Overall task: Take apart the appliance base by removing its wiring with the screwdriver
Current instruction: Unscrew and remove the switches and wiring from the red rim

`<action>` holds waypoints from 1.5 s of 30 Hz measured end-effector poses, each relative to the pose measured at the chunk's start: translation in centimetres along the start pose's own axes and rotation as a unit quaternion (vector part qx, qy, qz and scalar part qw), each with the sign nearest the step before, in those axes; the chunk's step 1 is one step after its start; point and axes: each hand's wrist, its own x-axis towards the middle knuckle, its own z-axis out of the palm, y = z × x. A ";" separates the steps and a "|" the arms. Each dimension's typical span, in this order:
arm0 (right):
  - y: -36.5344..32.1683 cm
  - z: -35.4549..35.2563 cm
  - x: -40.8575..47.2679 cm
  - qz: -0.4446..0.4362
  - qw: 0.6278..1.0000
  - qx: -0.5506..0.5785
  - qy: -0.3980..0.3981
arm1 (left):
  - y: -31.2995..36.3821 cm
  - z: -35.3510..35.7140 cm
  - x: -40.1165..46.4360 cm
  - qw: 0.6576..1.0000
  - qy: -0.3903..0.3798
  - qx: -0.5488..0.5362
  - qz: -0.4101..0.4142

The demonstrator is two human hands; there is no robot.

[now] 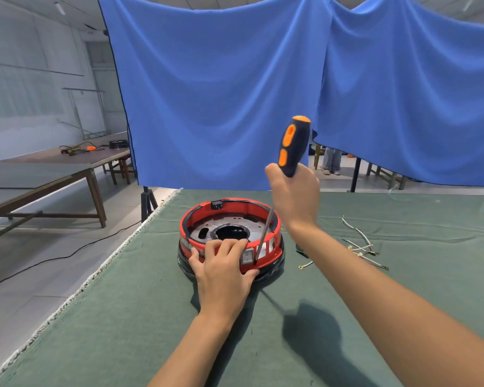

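Observation:
The round red and black appliance base (229, 210) lies upside down on the green cloth in the middle of the table. My left hand (224, 269) grips its near rim, fingers curled over the edge beside a white rocker switch (247, 256). My right hand (295, 196) holds the screwdriver (292, 146) by its dark blue and orange handle, raised above the base's right side. Its metal shaft slants down, and the tip sits at the near right rim next to the switch.
Several loose wires (361, 247) with ring terminals lie on the green cloth (123, 317) right of the base. A blue curtain (221, 93) hangs behind the table. Brown tables (39, 180) stand at the left with tools on them. A person's legs show behind the curtain at right.

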 end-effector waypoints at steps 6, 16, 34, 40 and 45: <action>1.6 -1.5 0.0 0.033 0.998 0.033 0.038 | -0.6 0.0 0.2 0.999 -0.035 -0.006 -0.008; 7.3 -5.4 -1.6 0.300 0.896 0.177 0.277 | -1.6 -0.6 0.6 0.997 -0.068 -0.015 0.019; 10.0 -4.2 -4.8 0.424 0.789 0.247 0.369 | -0.8 -0.4 0.5 0.998 -0.060 -0.015 -0.012; 10.7 -4.0 -4.5 0.451 0.781 0.247 0.354 | -0.7 -0.5 0.5 0.998 -0.065 -0.019 -0.015; 11.4 -3.9 -3.4 0.455 0.805 0.216 0.313 | -0.7 -0.5 0.5 0.997 -0.069 -0.028 -0.016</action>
